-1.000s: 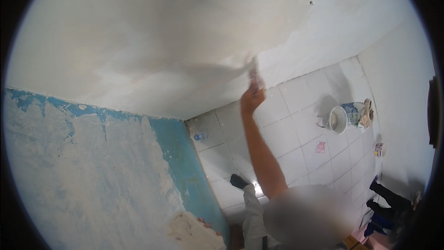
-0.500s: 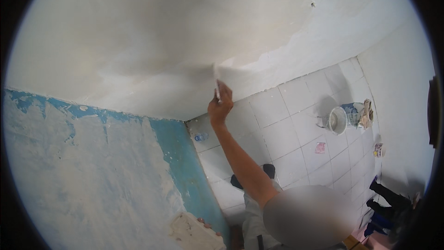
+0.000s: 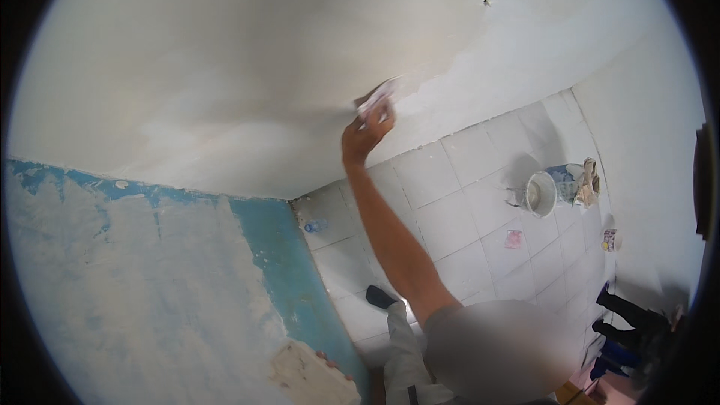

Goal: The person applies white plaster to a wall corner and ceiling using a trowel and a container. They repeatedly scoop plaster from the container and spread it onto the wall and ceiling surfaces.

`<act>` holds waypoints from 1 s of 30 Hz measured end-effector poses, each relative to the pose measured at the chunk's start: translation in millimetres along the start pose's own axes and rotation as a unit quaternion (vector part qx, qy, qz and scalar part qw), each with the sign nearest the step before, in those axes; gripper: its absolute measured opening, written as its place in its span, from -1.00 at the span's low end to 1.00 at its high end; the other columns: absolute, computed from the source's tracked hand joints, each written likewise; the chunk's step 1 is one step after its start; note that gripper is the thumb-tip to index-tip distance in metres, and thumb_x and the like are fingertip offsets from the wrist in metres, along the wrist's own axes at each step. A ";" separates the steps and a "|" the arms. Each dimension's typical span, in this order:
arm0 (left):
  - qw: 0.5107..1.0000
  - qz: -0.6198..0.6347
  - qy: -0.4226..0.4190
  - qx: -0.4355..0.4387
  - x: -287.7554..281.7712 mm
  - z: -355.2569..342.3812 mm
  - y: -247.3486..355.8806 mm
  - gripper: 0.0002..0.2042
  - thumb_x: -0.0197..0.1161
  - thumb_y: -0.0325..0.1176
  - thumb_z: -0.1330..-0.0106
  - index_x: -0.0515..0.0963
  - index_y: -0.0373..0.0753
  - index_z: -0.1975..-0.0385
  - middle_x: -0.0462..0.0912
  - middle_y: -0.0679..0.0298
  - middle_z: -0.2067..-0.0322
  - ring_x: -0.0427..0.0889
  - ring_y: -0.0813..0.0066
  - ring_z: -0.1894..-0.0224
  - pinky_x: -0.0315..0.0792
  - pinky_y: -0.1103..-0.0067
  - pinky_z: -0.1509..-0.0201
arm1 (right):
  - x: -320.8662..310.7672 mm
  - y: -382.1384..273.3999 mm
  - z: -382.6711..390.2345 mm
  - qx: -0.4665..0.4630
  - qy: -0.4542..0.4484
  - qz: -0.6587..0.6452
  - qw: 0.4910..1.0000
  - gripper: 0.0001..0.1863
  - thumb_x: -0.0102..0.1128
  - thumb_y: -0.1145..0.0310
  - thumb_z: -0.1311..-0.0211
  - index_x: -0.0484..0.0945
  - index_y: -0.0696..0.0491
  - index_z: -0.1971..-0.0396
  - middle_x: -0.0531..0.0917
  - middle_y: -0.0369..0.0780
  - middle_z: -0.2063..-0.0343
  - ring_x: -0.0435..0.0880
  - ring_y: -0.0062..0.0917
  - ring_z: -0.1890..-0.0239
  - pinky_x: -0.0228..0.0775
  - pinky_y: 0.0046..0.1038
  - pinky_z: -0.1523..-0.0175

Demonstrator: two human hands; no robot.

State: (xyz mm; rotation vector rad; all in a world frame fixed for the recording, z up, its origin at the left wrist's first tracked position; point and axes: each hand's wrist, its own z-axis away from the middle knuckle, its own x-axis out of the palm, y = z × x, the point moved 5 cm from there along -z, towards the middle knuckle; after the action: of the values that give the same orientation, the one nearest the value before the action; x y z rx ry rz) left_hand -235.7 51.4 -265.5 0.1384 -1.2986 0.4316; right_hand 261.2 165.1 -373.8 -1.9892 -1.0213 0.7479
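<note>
My right hand (image 3: 369, 129) reaches out on a stretched arm to the white wall (image 3: 225, 82). It is closed round a putty knife (image 3: 380, 95), whose pale, wide blade lies against the wall at the edge of a damp-looking greyish patch. Low on the left, my left hand (image 3: 327, 360) grips the edge of a pale board (image 3: 306, 375) smeared with putty. Only a few of its fingertips show; the board hides the rest. Beside the board, the blue wall (image 3: 281, 255) is largely coated with whitish filler.
On the tiled floor (image 3: 450, 217) stand a whitish bucket (image 3: 541, 194) and a crumpled brown bag (image 3: 587, 182). A plastic bottle (image 3: 316, 226) lies near the corner, a pink scrap (image 3: 513, 239) farther right. A small tub (image 3: 611, 240) and dark, blue-marked items (image 3: 634, 330) are along the right wall.
My right hand has moved up and to the right along the wall, and the knife's blade has turned from edge-on to broadside. The left hand still holds the board. The view has shifted slightly.
</note>
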 end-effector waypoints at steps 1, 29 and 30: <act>1.000 -0.010 0.005 0.006 -0.5 -0.1 -0.7 -0.18 0.05 0.40 -0.17 0.19 0.15 -0.41 0.36 0.32 -0.34 0.33 0.10 -0.31 0.09 0.00 -0.35 | -3.3 -3.2 21.6 0.012 -0.045 -0.008 0.999 -0.52 0.01 0.64 -0.20 0.48 0.24 -0.17 0.35 0.07 -0.24 0.33 -0.02 -0.28 0.34 -0.18 -0.26; 0.998 -0.017 0.049 0.043 -14.1 12.9 -4.1 -0.16 0.18 0.36 -0.08 0.24 0.16 -0.38 0.43 0.26 -0.26 0.36 0.07 -0.27 0.15 -0.06 -0.31 | -59.1 -14.5 43.0 -0.044 -0.165 -0.128 0.977 -0.65 0.17 0.67 -0.20 0.66 0.09 0.03 0.70 -0.12 0.12 0.68 -0.24 0.03 0.51 -0.37 -0.06; 0.995 -0.031 0.071 0.054 -3.7 8.0 -9.0 -0.17 0.18 0.36 -0.08 0.25 0.18 -0.38 0.43 0.27 -0.26 0.36 0.08 -0.27 0.15 -0.04 -0.30 | -67.1 -9.3 33.9 -0.060 -0.160 -0.126 0.977 -0.65 0.17 0.68 -0.19 0.67 0.09 0.03 0.70 -0.13 0.12 0.69 -0.25 0.05 0.51 -0.38 -0.06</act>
State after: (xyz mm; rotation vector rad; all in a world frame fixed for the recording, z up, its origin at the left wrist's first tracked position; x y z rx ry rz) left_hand -240.2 39.6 -265.6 0.2341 -1.1278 0.4517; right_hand 197.5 124.0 -374.2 -1.8272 -1.5078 0.8999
